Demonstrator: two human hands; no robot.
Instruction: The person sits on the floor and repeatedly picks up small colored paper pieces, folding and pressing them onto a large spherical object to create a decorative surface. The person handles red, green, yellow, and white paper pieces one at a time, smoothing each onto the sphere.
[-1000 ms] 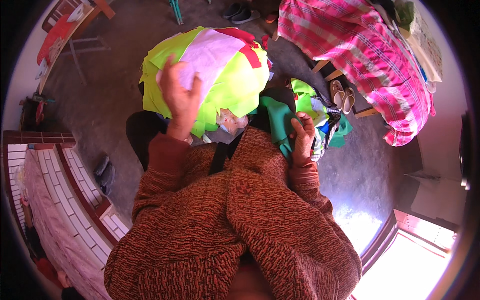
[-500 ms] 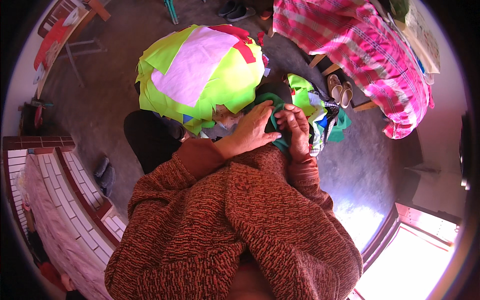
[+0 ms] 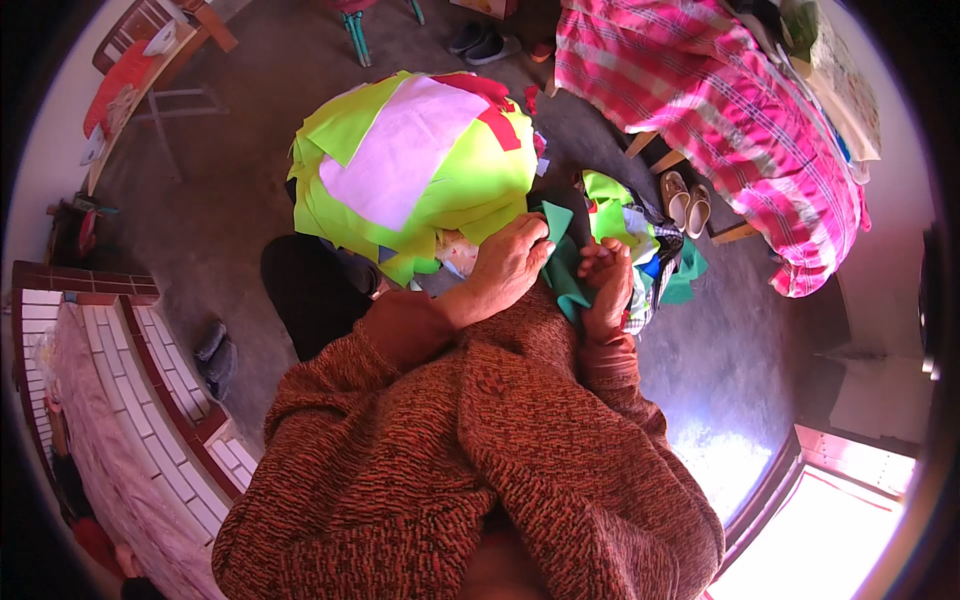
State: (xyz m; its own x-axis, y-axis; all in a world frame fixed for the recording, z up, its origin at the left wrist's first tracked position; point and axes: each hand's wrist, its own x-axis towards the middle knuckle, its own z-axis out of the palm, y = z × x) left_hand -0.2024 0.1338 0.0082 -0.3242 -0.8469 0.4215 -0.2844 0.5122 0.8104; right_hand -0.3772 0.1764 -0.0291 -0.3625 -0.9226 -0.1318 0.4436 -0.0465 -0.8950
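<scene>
A green piece of cloth [image 3: 567, 283] lies over my right knee and the front of my patterned sweater. My left hand [image 3: 510, 262] pinches its left edge between thumb and fingers. Just right of the cloth, my right hand [image 3: 607, 287] is turned palm up with its fingers curled; what they hold, if anything, is too small to see. Beyond my left hand stands a big rounded heap of bright yellow-green cloth pieces [image 3: 455, 180], topped with a pale pink piece [image 3: 400, 150] and red scraps [image 3: 497, 125].
Past my right hand lies a pile of mixed scraps [image 3: 640, 235], green, yellow and checked. Beige shoes [image 3: 686, 205] stand near a pink plaid cover [image 3: 700, 130] draped over furniture. Dark shoes [image 3: 485, 45] are at the far side. A white-tiled ledge [image 3: 150, 385] runs along the left.
The green cloth, bunched between both hands before, now lies more spread with a corner standing up. My hands have moved apart, and the right has turned palm up. The whole view has shifted slightly.
</scene>
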